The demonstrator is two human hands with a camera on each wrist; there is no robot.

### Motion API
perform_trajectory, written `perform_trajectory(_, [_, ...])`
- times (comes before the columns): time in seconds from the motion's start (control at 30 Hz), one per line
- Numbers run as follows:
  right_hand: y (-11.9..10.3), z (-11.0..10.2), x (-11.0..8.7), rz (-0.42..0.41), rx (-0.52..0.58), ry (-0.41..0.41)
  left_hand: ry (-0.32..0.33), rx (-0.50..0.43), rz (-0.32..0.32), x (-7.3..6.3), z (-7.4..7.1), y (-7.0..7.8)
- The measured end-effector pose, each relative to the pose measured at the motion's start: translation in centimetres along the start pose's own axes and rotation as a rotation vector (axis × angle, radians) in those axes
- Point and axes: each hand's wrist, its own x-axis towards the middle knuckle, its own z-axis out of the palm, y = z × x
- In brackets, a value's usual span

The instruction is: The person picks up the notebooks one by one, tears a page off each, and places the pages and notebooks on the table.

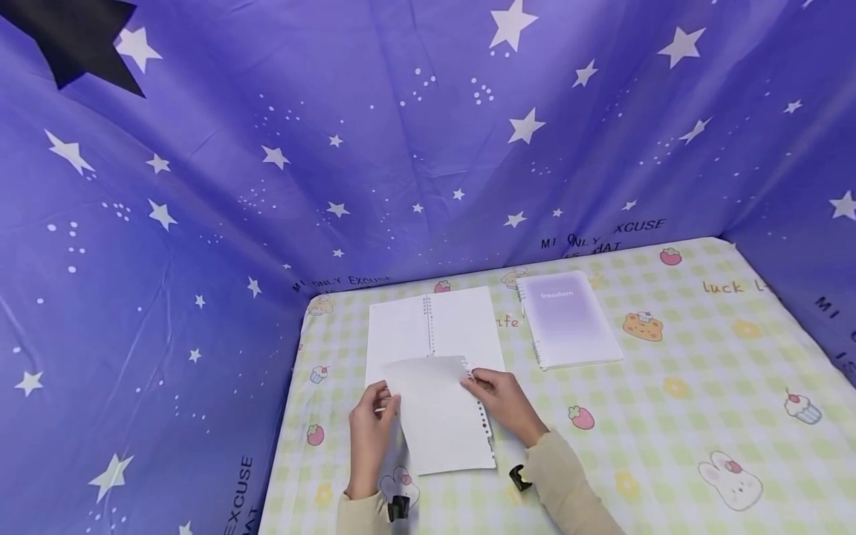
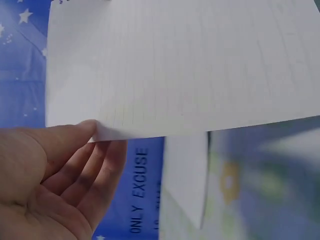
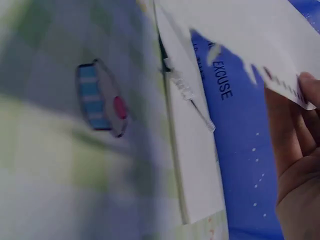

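A loose sheet of paper (image 1: 444, 416), torn along its punched right edge, is held up in front of an open ring-bound notebook (image 1: 463, 321). My left hand (image 1: 373, 431) pinches the sheet by its left edge, thumb on the near face. On the punched edge, near the top, my right hand (image 1: 504, 401) pinches it between thumb and fingers. Faint ruled lines show on the paper (image 2: 180, 65) in the left wrist view. Ragged torn bits hang from the sheet's edge (image 3: 250, 70) in the right wrist view. The sheet hides the notebook's lower part.
A purple-and-white notebook marked "freedom" (image 1: 571, 327) lies shut to the right of the open one. Both rest on a green-and-white checked tablecloth (image 1: 675, 431) with cartoon prints. Blue star-patterned curtains (image 1: 414, 148) surround the table's back and sides.
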Motion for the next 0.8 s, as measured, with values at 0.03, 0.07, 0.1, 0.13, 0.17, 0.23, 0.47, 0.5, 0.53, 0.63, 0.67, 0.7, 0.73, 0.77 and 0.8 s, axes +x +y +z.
perform_trajectory(0.03, [0.2, 0.0, -0.1, 0.019, -0.004, -0.012, 0.002, -0.006, -0.007, 0.0, 0.2, -0.2])
perform_trajectory(0.07, [0.4, -0.1, -0.2, 0.04, -0.007, -0.024, 0.002, -0.008, -0.014, -0.1, 0.4, -0.4])
perform_trajectory(0.1, [0.6, -0.1, -0.3, 0.056, -0.018, -0.033, -0.001, -0.009, -0.021, -0.1, 0.6, -0.6])
perform_trajectory(0.13, [0.8, -0.2, -0.4, 0.069, -0.03, -0.038, -0.008, -0.009, -0.027, -0.1, 0.7, -0.7])
perform_trajectory(0.17, [1.0, -0.2, -0.4, 0.083, -0.038, -0.042, -0.017, -0.009, -0.035, -0.1, 0.8, -0.9])
perform_trajectory(0.23, [1.5, -0.4, -0.5, 0.089, -0.055, -0.04, -0.041, -0.009, -0.048, -0.1, 1.0, -1.2])
perform_trajectory(0.47, [2.7, -1.1, -0.5, 0.043, -0.129, 0.028, -0.142, -0.006, -0.034, -0.3, 1.5, -2.3])
perform_trajectory(0.5, [2.8, -1.2, -0.5, 0.037, -0.142, 0.033, -0.158, -0.001, -0.034, -0.3, 1.6, -2.4])
perform_trajectory(0.53, [2.9, -1.3, -0.5, 0.034, -0.154, 0.036, -0.174, 0.004, -0.038, -0.4, 1.7, -2.5])
perform_trajectory(0.63, [3.3, -1.4, -0.5, 0.04, -0.183, 0.041, -0.218, 0.019, -0.055, -0.5, 2.0, -2.9])
perform_trajectory(0.67, [3.4, -1.5, -0.6, 0.04, -0.193, 0.041, -0.23, 0.023, -0.06, -0.6, 2.1, -3.0])
perform_trajectory(0.7, [3.5, -1.5, -0.6, 0.038, -0.209, 0.043, -0.241, 0.028, -0.058, -0.7, 2.2, -3.1])
perform_trajectory(0.73, [3.5, -1.5, -0.6, 0.038, -0.22, 0.043, -0.252, 0.032, -0.064, -0.8, 2.3, -3.2])
perform_trajectory(0.77, [3.6, -1.4, -0.6, 0.034, -0.235, 0.043, -0.258, 0.041, -0.064, -0.9, 2.4, -3.3])
perform_trajectory(0.8, [3.8, -1.4, -0.6, 0.033, -0.248, 0.041, -0.262, 0.05, -0.061, -1.0, 2.5, -3.4])
